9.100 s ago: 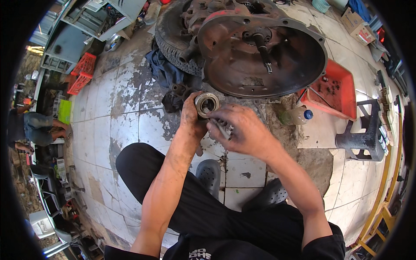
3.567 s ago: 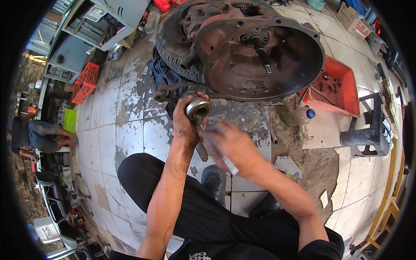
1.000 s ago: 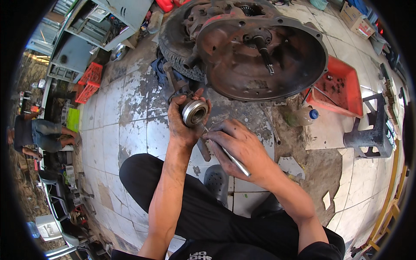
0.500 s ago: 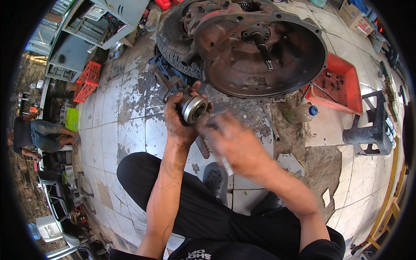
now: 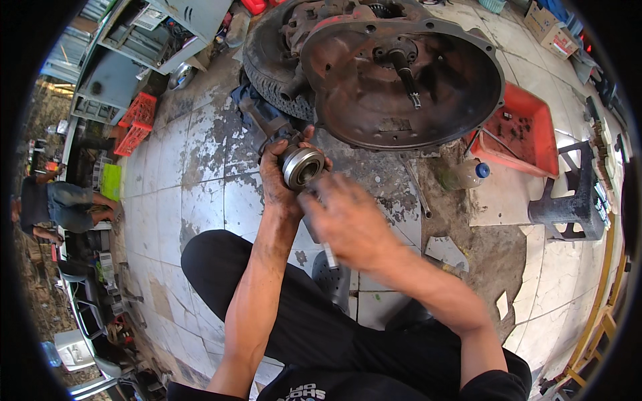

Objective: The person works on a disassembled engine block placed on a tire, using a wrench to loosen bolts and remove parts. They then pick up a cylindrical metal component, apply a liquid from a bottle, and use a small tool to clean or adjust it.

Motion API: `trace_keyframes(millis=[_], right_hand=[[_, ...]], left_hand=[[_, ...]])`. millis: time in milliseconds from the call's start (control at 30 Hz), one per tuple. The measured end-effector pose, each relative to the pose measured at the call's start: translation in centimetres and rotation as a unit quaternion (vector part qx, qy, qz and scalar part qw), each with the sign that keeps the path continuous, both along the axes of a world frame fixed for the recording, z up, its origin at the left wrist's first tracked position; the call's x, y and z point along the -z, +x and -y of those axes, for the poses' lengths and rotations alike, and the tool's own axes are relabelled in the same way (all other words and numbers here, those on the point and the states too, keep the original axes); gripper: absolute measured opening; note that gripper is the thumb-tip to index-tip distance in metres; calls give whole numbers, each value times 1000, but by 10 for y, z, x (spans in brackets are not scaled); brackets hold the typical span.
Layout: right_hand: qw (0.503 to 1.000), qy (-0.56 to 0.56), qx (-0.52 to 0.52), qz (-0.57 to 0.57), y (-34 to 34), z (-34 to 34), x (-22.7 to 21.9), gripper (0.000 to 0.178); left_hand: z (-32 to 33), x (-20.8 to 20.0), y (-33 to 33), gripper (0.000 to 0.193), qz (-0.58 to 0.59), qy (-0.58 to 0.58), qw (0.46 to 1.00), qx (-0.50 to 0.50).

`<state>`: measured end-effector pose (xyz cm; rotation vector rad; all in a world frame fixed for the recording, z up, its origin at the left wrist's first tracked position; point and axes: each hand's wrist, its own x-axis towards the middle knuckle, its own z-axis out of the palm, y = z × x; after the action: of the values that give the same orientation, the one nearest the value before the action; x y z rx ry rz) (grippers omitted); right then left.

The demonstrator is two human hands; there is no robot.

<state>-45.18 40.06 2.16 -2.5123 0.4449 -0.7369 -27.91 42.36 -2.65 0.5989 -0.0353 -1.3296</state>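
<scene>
My left hand (image 5: 279,175) is wrapped round a clutch release bearing (image 5: 304,168), its shiny ring and hollow centre turned up toward me. A dark metal fork arm (image 5: 266,123) extends from behind the bearing, away from me. Right at the bearing's near edge is my right hand (image 5: 351,217), its fingers bent and somewhat blurred. A thin pale stick-like tool (image 5: 330,256) pokes out below that hand; the tool's other end is hidden by the fingers. Beyond both hands stands a large rusty gearbox bell housing (image 5: 461,80) with a splined shaft (image 5: 405,75) in its middle.
A tyre (image 5: 267,63) lies behind the housing. To the right are a red tray (image 5: 545,123), a bottle with a blue cap (image 5: 465,175) and a dark plastic stool (image 5: 572,200). A long metal bar (image 5: 418,190) rests on the floor. Another person (image 5: 63,204) is at far left.
My right hand has shifted slightly left and down with the stick-like tool. The bearing has moved a little to the right and tilted in my left hand.
</scene>
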Motion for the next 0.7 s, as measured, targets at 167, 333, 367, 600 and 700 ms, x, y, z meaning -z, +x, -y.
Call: trace_keyframes(millis=[167, 333, 367, 600, 700], right_hand=[[792, 569, -7, 222, 4, 24, 10, 19], [926, 297, -31, 229, 4, 13, 24, 14], [970, 170, -31, 169, -1, 14, 14, 14], [992, 111, -37, 44, -4, 15, -7, 14], [713, 655, -29, 248, 0, 25, 11, 14]], left_hand=[[-4, -4, -1, 60, -72, -14, 997, 14], [-1, -8, -4, 59, -28, -37, 999, -12], [0, -9, -7, 58, -12, -31, 999, -10], [-1, -2, -1, 56, -23, 2, 1000, -17], [0, -12, -5, 56, -61, -39, 997, -14]])
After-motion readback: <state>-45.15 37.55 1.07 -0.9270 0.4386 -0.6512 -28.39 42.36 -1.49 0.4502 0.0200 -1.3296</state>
